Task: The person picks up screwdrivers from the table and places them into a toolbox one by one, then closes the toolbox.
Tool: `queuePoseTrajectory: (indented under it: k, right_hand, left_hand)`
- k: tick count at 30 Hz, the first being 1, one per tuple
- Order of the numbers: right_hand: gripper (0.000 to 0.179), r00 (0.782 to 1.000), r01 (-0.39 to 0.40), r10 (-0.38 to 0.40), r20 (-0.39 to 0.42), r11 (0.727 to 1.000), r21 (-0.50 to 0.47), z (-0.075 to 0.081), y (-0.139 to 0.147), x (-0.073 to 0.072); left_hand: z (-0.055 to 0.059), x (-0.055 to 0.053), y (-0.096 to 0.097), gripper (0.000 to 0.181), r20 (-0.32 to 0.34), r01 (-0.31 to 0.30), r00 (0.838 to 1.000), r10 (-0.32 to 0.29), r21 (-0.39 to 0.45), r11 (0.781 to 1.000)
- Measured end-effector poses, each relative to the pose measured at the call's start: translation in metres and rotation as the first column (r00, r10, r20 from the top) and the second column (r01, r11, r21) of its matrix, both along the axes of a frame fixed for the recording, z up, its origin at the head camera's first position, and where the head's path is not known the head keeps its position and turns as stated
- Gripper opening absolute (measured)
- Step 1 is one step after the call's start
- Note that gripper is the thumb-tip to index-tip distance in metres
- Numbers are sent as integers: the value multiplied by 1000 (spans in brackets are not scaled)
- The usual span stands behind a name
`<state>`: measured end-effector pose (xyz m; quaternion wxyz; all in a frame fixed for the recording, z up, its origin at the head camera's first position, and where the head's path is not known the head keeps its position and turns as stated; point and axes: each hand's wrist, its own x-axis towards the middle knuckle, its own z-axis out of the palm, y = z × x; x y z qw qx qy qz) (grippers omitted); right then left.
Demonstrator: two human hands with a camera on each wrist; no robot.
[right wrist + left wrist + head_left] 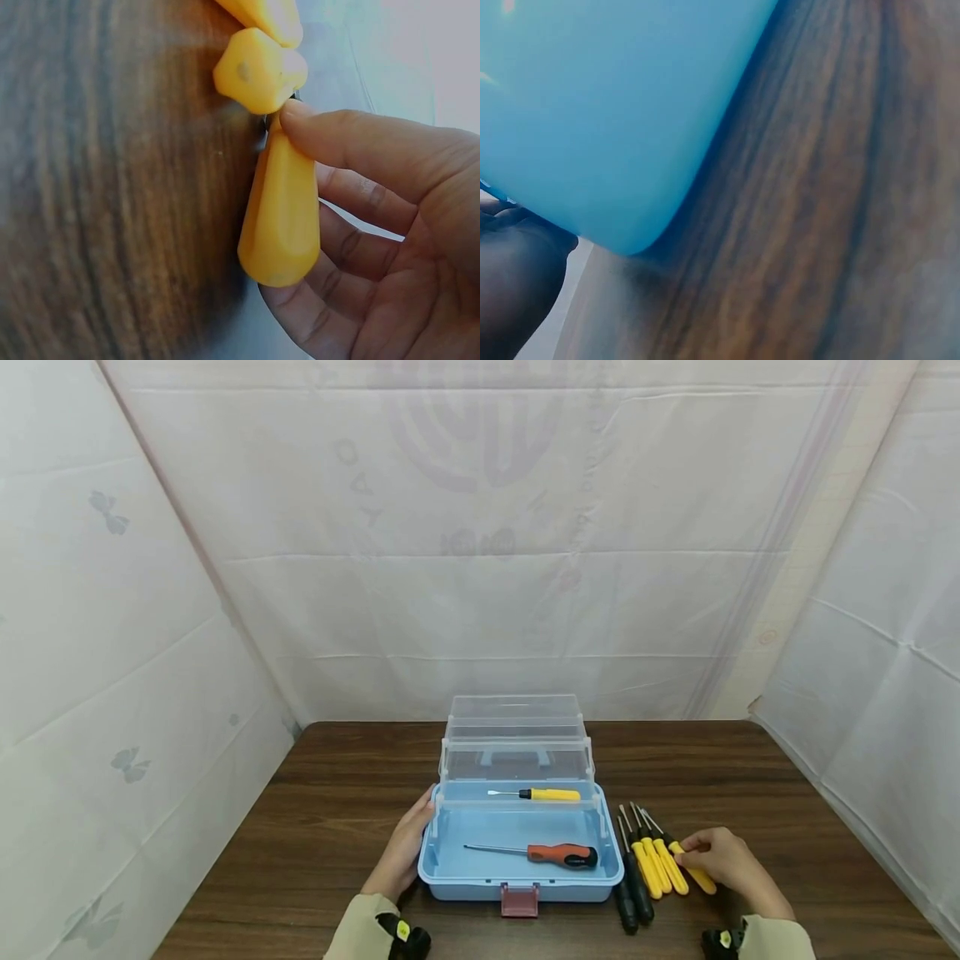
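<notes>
A light-blue toolbox (465, 891) with its clear lid (516, 727) raised stands mid-table. My left hand (408, 843) lies along its left side, fingers straight near the rim; the left wrist view shows only part of that hand (517, 277). Inside lie a yellow screwdriver (553, 794) at the back and an orange-and-black screwdriver (551, 852) in front. To the right of the box, my right hand (723, 860) pinches a yellow-handled screwdriver (281, 210) between thumb and fingers near the handle's top. This screwdriver is the rightmost of a row.
Left of the held screwdriver lie several others, yellow-handled (673, 868) and black-handled (637, 889), close to the toolbox's right wall. A mauve latch (519, 902) hangs at the box front. White sheeting (862, 693) encloses the dark wooden table (322, 810).
</notes>
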<state>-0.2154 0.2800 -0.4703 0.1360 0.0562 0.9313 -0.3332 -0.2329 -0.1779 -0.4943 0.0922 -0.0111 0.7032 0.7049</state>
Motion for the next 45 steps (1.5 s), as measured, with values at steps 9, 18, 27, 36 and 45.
queuePoseTrajectory:
  k: [9, 18, 27, 36, 45]
  right_hand:
    - [31, 999, -37, 37, -24, 999, 21, 0, 2, -2]
    - [31, 996, -61, 63, -66, 998, 32, 7, 2, -5]
    - [29, 993, -62, 64, -95, 998, 21, 15, 0, -5]
    - [27, 986, -84, 83, -147, 996, 1, 23, -1, -5]
    - [28, 981, -101, 100, -164, 995, 3, 33, -5, -8]
  left_hand:
    - [5, 0, 1, 55, 11, 18, 1000, -19, 38, 999]
    - [7, 1, 2, 54, 27, 19, 999, -20, 46, 999]
    - [5, 1, 1, 54, 26, 17, 999, -18, 47, 999]
    - [4, 1, 0, 55, 22, 21, 1000, -22, 47, 999]
    - [4, 2, 0, 55, 10, 26, 1000, -27, 44, 999]
